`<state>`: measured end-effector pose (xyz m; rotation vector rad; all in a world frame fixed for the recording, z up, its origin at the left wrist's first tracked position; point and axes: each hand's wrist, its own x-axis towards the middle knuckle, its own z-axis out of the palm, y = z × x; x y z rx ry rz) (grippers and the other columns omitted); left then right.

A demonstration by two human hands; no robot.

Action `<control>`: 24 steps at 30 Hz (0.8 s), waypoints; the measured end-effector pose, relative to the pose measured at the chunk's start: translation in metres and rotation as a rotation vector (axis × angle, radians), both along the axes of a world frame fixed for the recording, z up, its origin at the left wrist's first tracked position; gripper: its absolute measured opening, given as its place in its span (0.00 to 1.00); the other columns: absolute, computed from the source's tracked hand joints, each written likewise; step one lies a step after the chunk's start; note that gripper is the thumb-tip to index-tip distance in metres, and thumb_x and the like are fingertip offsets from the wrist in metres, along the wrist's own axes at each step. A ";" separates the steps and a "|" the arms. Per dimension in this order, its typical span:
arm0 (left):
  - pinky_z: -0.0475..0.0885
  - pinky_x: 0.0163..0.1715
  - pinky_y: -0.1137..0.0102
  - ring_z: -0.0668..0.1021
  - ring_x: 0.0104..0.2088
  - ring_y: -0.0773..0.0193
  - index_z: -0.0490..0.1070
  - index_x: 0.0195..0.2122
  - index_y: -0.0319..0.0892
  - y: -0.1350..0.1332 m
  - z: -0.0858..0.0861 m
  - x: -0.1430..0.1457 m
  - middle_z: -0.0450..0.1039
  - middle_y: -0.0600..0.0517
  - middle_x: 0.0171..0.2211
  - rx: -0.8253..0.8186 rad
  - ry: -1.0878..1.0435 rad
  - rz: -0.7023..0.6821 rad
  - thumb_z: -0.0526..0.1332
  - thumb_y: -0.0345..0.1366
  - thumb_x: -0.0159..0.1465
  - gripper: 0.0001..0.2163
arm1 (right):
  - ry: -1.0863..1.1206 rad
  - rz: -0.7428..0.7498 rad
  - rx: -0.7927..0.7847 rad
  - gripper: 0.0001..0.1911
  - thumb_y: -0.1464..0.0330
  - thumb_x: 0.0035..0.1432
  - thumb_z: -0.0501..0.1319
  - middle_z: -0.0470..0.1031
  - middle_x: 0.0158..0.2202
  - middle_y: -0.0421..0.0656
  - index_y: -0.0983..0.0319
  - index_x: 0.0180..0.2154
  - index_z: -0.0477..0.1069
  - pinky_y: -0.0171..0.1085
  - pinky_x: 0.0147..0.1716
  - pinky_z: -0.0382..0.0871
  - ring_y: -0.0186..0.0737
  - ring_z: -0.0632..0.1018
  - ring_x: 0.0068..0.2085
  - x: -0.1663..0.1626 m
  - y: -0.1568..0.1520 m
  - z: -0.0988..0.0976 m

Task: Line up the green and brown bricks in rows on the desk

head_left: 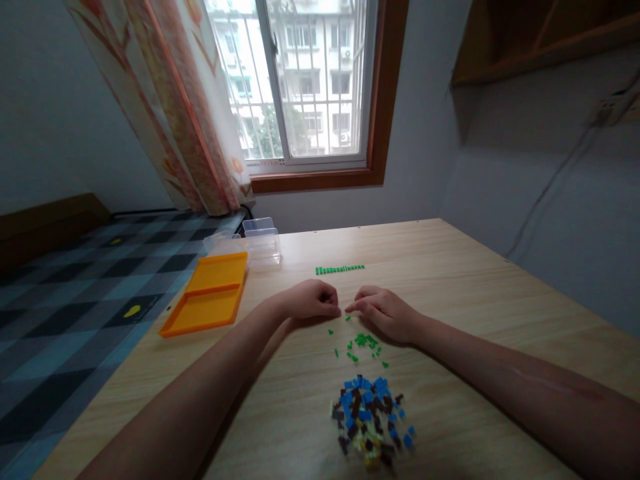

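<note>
My left hand (314, 299) rests on the table with its fingers curled; whether anything is pinched in them is hidden. Just right of it, my right hand (383, 310) lies low over the wood, index finger reaching toward the left fingertips and the other fingers bent. A tiny green piece (348, 319) sits below the gap between the hands. Nearer to me is a loose cluster of small green bricks (365, 341). Beyond both hands runs a neat row of green bricks (340, 269). Closest to me lies a mixed heap of blue, dark brown and yellow bricks (367, 407).
An orange two-compartment tray (213, 289) lies at the table's left edge. Clear plastic boxes (263, 245) stand behind it. A bed with a checked cover (65, 287) adjoins the left side. The wooden table (480, 293) meets walls at the back and right.
</note>
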<state>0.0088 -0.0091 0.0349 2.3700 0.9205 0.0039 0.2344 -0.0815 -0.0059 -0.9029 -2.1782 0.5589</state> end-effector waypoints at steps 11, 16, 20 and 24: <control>0.56 0.25 0.71 0.67 0.24 0.66 0.74 0.27 0.44 -0.017 -0.003 0.014 0.72 0.55 0.23 0.314 0.114 0.102 0.59 0.50 0.58 0.15 | -0.120 0.307 0.266 0.28 0.52 0.69 0.46 0.67 0.33 0.46 0.61 0.39 0.79 0.43 0.40 0.61 0.41 0.67 0.35 -0.014 -0.022 0.015; 0.57 0.25 0.70 0.68 0.25 0.65 0.73 0.26 0.44 -0.019 -0.003 0.016 0.72 0.54 0.24 0.333 0.142 0.106 0.59 0.47 0.56 0.12 | -0.192 0.334 0.267 0.25 0.53 0.68 0.48 0.68 0.37 0.47 0.60 0.41 0.79 0.45 0.41 0.60 0.42 0.68 0.36 -0.019 -0.025 0.016; 0.55 0.24 0.70 0.66 0.24 0.66 0.71 0.24 0.43 -0.018 -0.001 0.015 0.70 0.55 0.22 0.308 0.141 0.117 0.59 0.47 0.56 0.13 | -0.230 0.278 0.274 0.24 0.55 0.68 0.48 0.68 0.35 0.46 0.61 0.41 0.79 0.44 0.40 0.59 0.41 0.67 0.35 -0.011 -0.019 0.014; 0.56 0.24 0.70 0.66 0.24 0.65 0.69 0.23 0.43 -0.016 0.000 0.016 0.69 0.54 0.21 0.299 0.150 0.143 0.57 0.46 0.58 0.13 | -0.260 0.102 0.267 0.24 0.58 0.69 0.47 0.68 0.33 0.46 0.61 0.39 0.79 0.43 0.40 0.59 0.42 0.67 0.36 0.002 -0.006 0.009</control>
